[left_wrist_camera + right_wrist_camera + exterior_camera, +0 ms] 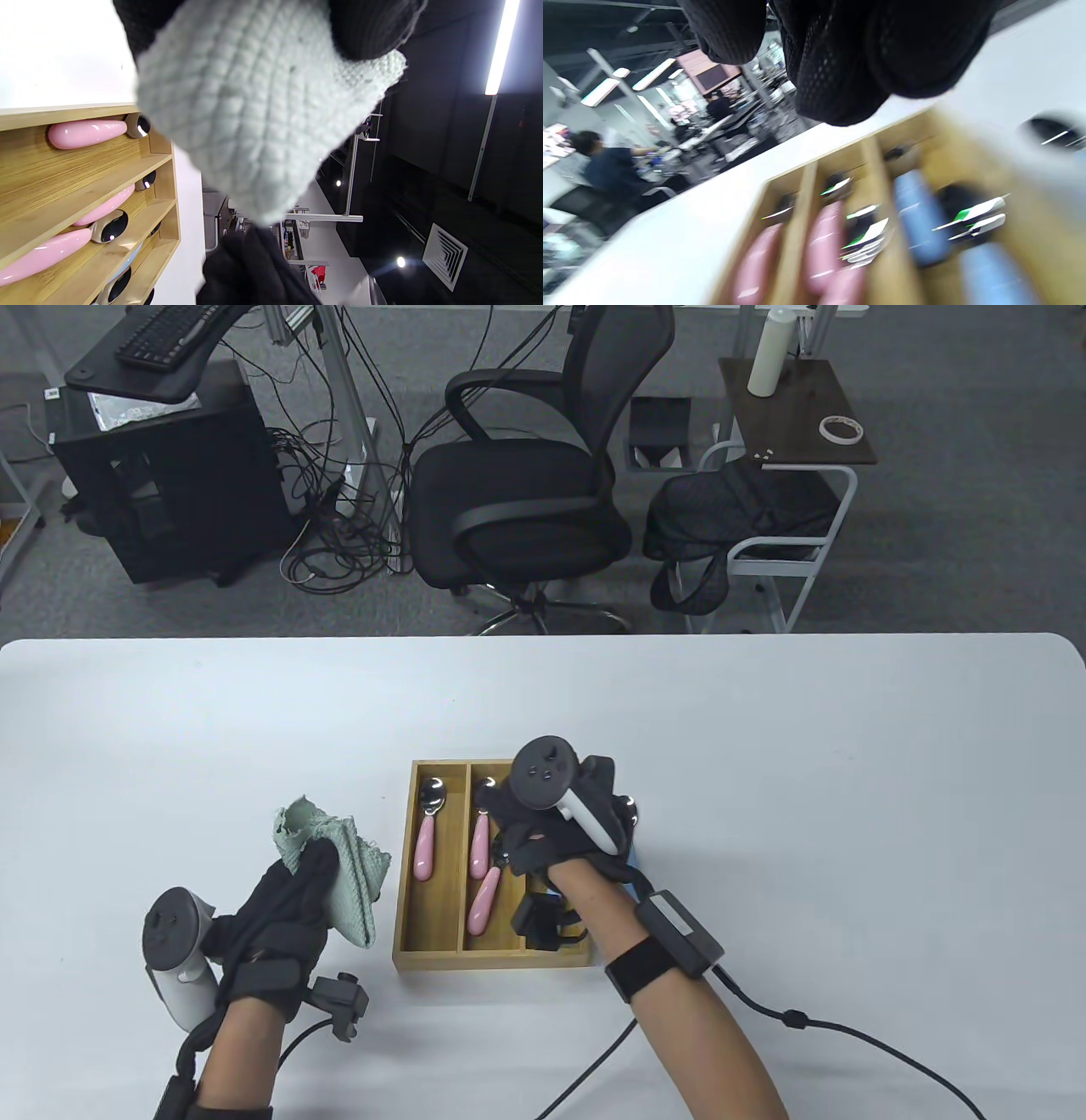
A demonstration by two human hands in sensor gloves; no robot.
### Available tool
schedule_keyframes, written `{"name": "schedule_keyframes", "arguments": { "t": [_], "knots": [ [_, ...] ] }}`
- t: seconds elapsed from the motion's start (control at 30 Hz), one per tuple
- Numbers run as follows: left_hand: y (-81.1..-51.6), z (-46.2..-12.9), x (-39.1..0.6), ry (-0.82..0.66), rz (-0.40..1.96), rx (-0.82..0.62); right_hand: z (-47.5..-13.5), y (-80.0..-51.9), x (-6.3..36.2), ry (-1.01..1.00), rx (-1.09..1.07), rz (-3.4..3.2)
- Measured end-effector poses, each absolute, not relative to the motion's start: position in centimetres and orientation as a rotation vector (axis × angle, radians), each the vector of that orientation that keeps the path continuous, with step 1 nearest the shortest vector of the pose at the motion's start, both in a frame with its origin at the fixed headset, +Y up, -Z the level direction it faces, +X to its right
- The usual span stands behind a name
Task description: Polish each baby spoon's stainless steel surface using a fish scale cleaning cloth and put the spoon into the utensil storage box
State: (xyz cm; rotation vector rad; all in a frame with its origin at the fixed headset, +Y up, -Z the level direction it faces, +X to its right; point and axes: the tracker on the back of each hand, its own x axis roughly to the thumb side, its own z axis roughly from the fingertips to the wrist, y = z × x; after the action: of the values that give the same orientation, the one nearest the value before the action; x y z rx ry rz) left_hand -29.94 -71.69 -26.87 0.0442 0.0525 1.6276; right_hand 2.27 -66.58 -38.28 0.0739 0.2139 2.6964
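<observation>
The wooden utensil box (428,957) lies at the table's middle front. One pink-handled spoon (427,836) rests in its left compartment and two more (481,848) in the middle one. My right hand (526,836) hovers over the right compartment, fingers (840,63) loosely curled with nothing visible in them. Blurred blue-handled spoons (918,216) lie below it in that compartment. Another spoon's steel bowl (629,810) shows just right of the box, beside my hand. My left hand (288,899) grips the pale green cloth (344,869), which is held up left of the box and fills the left wrist view (263,118).
The white table (764,746) reaches to a rounded far edge. Beyond it stand a black office chair (526,500), a small side table (797,415) and a black cabinet (161,492). Glove cables (848,1044) trail over the table's front right.
</observation>
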Motion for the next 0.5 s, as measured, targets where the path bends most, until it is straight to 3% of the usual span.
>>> {"name": "schedule_keyframes", "arguments": {
  "t": [0.2, 0.33, 0.5],
  "knots": [
    [-72.0, -26.9, -29.1, 0.034, 1.601, 0.006, -37.3, -71.2, 8.2, 0.299, -0.211, 3.087],
    [-72.2, -27.0, -28.6, 0.025, 1.579, -0.019, -37.1, -74.8, 8.3, 0.432, -0.243, 3.191],
    [-72.6, -27.1, -28.5, 0.035, 1.576, -0.041, -37.7, -76.7, 7.6, 0.522, -0.259, 3.254]
  ]
}}
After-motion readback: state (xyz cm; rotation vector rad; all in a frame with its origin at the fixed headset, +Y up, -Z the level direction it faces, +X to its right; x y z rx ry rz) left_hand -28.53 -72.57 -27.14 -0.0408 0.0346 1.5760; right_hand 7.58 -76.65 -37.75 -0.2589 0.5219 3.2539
